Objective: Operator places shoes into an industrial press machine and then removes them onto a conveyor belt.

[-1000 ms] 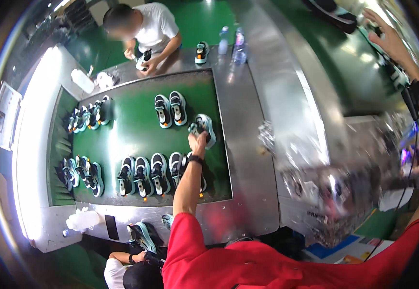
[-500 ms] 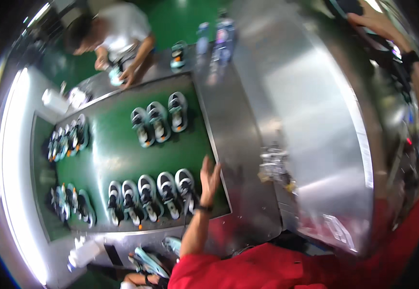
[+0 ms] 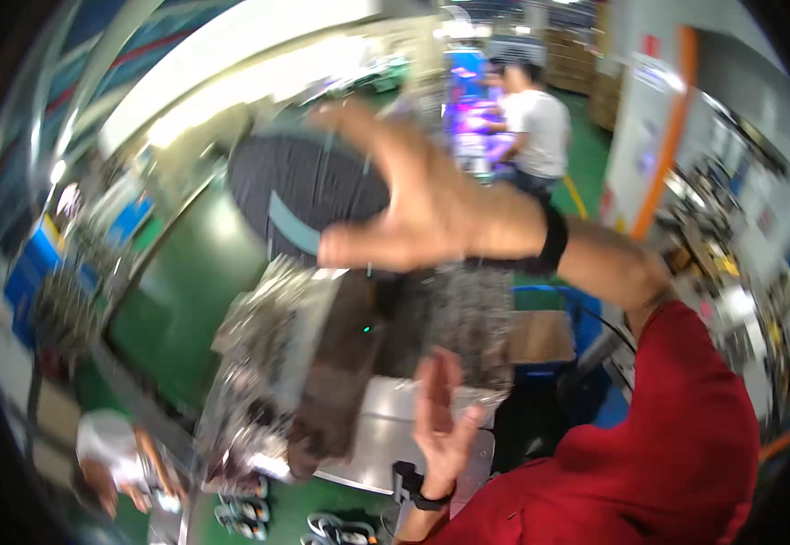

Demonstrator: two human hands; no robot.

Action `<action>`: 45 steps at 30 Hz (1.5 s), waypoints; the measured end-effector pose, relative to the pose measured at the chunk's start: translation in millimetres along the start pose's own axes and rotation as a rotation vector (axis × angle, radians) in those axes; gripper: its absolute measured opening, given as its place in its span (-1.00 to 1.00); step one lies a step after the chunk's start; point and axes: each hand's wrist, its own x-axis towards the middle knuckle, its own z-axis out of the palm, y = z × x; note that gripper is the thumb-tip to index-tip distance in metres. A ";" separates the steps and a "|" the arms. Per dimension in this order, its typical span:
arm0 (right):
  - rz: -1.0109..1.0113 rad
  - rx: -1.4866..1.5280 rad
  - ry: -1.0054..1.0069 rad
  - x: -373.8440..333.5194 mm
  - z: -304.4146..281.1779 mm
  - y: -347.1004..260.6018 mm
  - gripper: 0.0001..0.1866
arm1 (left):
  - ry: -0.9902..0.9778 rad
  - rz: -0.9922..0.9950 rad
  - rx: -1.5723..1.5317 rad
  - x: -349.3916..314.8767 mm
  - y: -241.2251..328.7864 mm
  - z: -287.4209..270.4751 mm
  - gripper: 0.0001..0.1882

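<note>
My right hand (image 3: 422, 195) is raised across the middle of the view. Its thumb and fingers curve around the edge of a dark oval thing with a pale blue-grey curved strip (image 3: 295, 186); blur hides its exact kind. Lower down, my left hand (image 3: 442, 431) is held up with thumb and fingers apart and nothing in it. Behind my hands, a bulky thing with shiny, clear plastic-like sides (image 3: 272, 363) stands above the metal table (image 3: 386, 400). Several shoes (image 3: 245, 513) with dark and light parts are at the lower edge, left of my left hand.
A green surface (image 3: 186, 304) stretches away on the left. A co-worker in white (image 3: 113, 454) bends at the lower left; another person in white (image 3: 536, 132) stands at the far back. Cardboard (image 3: 540, 336) and blue bins lie right of the plastic-sided thing.
The view has swung right, away from the rows of shoes. My right hand has come from the upper right into the middle, around the dark oval thing. My left hand has left the shoes.
</note>
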 end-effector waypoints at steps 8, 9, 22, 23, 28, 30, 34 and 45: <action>0.518 -0.449 0.138 -230.4 -120.1 -99.0 -0.22 | -0.049 0.127 0.191 1.2 -101.6 173.8 -0.05; 0.574 -0.531 0.106 -255.3 -131.7 -106.9 -0.22 | -0.029 0.036 0.035 -9.3 -121.1 194.6 -0.17; 1.453 -0.182 1.226 -586.3 -357.5 -310.5 -0.38 | -0.991 -0.830 -0.144 -164.1 -218.7 477.4 -0.62; 1.520 -0.189 1.298 -605.9 -366.9 -328.0 -0.38 | -1.102 -0.903 -0.109 -178.4 -232.1 496.9 -0.56; 1.554 -0.667 1.468 -662.5 -414.8 -398.3 -0.45 | -1.243 -1.131 0.083 -231.9 -323.9 598.1 -0.40; 1.539 -0.713 1.580 -673.7 -426.6 -416.7 -0.45 | -1.388 -0.849 0.234 -248.1 -372.9 640.5 -0.41; 1.586 -0.950 1.503 -684.6 -452.6 -450.8 -0.45 | -1.225 -0.185 0.569 -294.0 -450.9 715.3 -0.26; 1.969 -1.336 1.014 -724.2 -581.3 -432.7 -0.49 | -1.115 -0.747 0.552 -280.2 -500.5 769.2 -0.53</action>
